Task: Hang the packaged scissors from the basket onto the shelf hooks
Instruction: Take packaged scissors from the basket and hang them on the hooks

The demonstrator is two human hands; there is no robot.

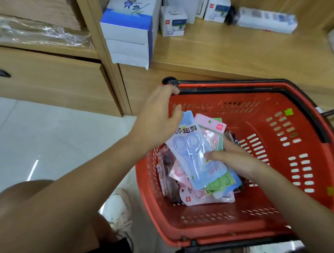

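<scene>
From the head view, a red perforated plastic basket (pixel 260 107) stands on the pale tiled floor (pixel 42 132) below a wooden shelf (pixel 216 48). Over the basket's left side, the left hand (pixel 157 113) pinches the top edge of a flat blue pack of scissors (pixel 196 150). The right hand (pixel 234 159) grips its lower end, seemingly together with the pink and green packs (pixel 205 198) beneath.

Bright even indoor light, ceiling glare streak on floor (pixel 32 169), soft blur, wide-angle edge bending
</scene>
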